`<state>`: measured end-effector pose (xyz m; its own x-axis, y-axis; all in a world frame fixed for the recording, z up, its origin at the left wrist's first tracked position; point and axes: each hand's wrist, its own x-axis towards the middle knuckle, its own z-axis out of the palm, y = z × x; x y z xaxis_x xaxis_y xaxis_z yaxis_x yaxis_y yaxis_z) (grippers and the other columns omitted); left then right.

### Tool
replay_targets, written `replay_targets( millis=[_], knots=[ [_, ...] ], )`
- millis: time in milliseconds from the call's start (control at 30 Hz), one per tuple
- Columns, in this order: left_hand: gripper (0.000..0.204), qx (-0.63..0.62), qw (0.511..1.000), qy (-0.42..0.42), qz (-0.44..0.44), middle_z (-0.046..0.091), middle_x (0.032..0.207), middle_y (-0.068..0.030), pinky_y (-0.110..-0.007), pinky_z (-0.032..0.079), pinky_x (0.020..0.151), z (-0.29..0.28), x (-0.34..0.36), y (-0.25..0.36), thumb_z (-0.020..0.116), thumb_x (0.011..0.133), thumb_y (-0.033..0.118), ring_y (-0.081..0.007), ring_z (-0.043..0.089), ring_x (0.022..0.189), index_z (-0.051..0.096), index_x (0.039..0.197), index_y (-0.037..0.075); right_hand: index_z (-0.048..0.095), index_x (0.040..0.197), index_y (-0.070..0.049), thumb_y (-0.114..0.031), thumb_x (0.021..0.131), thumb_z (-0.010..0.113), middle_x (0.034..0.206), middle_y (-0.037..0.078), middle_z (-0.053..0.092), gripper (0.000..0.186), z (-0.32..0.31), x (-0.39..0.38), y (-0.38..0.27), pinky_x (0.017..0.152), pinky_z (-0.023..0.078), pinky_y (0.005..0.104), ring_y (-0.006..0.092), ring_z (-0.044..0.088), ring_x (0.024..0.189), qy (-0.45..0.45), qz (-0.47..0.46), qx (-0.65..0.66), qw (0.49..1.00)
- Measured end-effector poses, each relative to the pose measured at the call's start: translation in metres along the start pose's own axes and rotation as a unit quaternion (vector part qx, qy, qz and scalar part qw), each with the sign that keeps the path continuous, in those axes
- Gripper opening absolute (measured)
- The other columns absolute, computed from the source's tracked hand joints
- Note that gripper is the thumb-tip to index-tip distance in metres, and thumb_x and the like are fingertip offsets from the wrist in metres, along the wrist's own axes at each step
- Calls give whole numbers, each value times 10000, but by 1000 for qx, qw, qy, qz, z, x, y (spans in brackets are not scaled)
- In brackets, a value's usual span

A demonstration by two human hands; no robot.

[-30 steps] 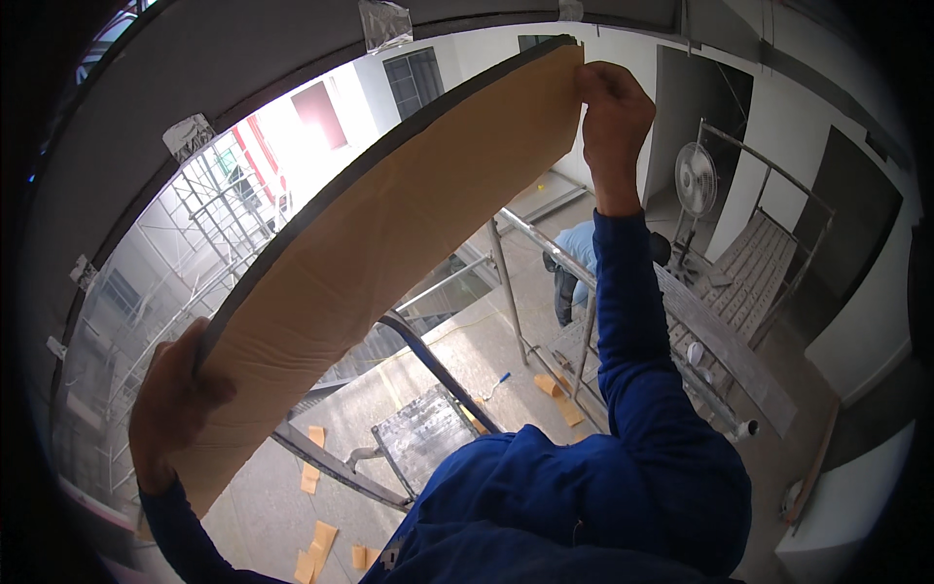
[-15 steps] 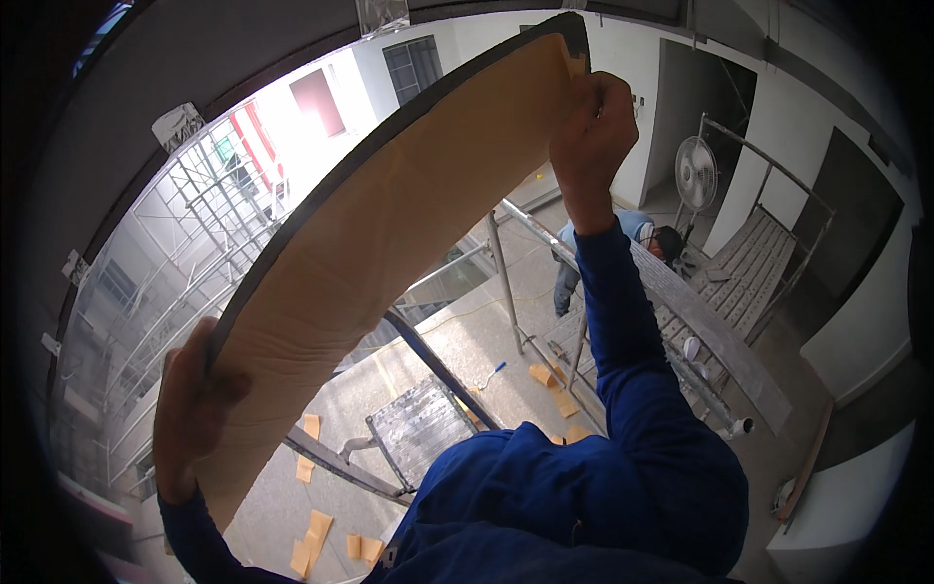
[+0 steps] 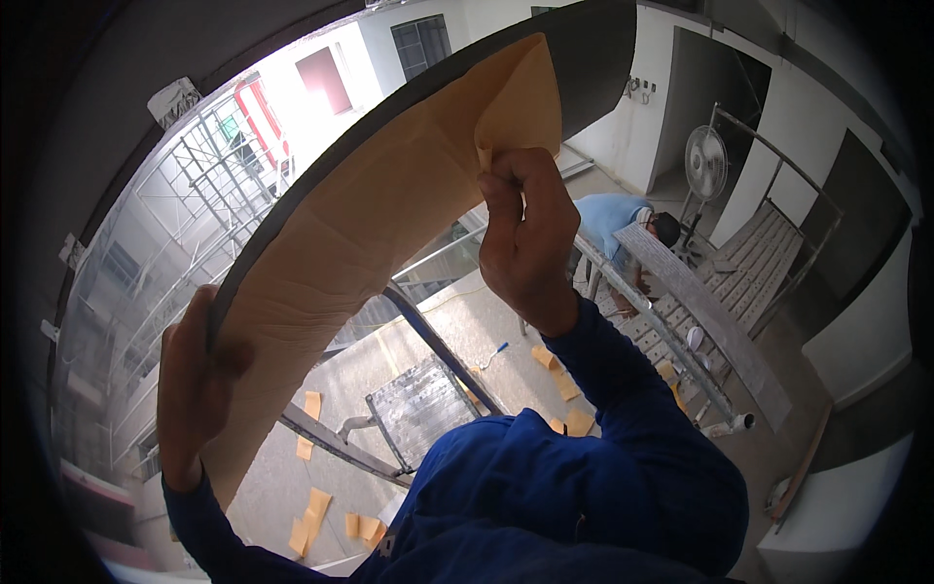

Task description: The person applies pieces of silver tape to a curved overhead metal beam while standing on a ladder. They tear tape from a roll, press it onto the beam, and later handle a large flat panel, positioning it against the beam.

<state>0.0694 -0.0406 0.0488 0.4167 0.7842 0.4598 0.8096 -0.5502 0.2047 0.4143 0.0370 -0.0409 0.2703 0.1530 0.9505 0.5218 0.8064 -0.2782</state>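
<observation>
A long dark grey sheet (image 3: pixel 595 73) with tan backing paper (image 3: pixel 360 209) on its near face curves from the lower left to the top of the view. My left hand (image 3: pixel 195 384) is closed around the sheet's left edge, its thumb on the paper side. Between the fingers of my right hand (image 3: pixel 533 229) a folded edge of the backing paper is pinched. At the top right end the paper has come away from the sheet, baring a dark surface. The far side of the sheet is hidden.
Scaffold tubes (image 3: pixel 671 350) and a metal plank platform (image 3: pixel 749 273) stand to the right, beside a white fan (image 3: pixel 705 161). A person in light blue (image 3: pixel 615 219) bends there. Below are a metal-topped stand (image 3: pixel 420 409) and tan paper scraps (image 3: pixel 309 521) on the floor.
My right hand has moved down and left with the backing paper, uncovering more dark sheet at the top right. My left hand keeps its hold on the sheet.
</observation>
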Motion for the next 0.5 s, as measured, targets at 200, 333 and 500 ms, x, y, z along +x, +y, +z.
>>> replay_targets(
  millis=[200,333,500],
  knots=[
    [386,30,999,8,-18,730,946,-210,-489,620,789,2,7,19,652,938,316,-384,769,817,542,1194,48,578,985,-12,85,906,663,872,163,586,151,15,-19,-35,654,492,376,318,617,742,-35,-21,48,998],
    [329,40,998,8,-49,734,958,-229,-478,627,813,-3,11,39,632,922,219,-394,773,846,541,1186,45,566,993,-22,133,787,720,904,182,588,300,31,-29,-57,692,513,473,402,613,829,-61,-30,83,994],
    [322,-21,999,24,-42,721,920,-251,-473,623,803,1,20,59,599,889,71,-421,763,822,539,1203,37,601,1033,29,124,794,734,926,195,617,289,47,-42,-81,696,546,447,386,634,812,-75,-65,128,987]
  ],
)
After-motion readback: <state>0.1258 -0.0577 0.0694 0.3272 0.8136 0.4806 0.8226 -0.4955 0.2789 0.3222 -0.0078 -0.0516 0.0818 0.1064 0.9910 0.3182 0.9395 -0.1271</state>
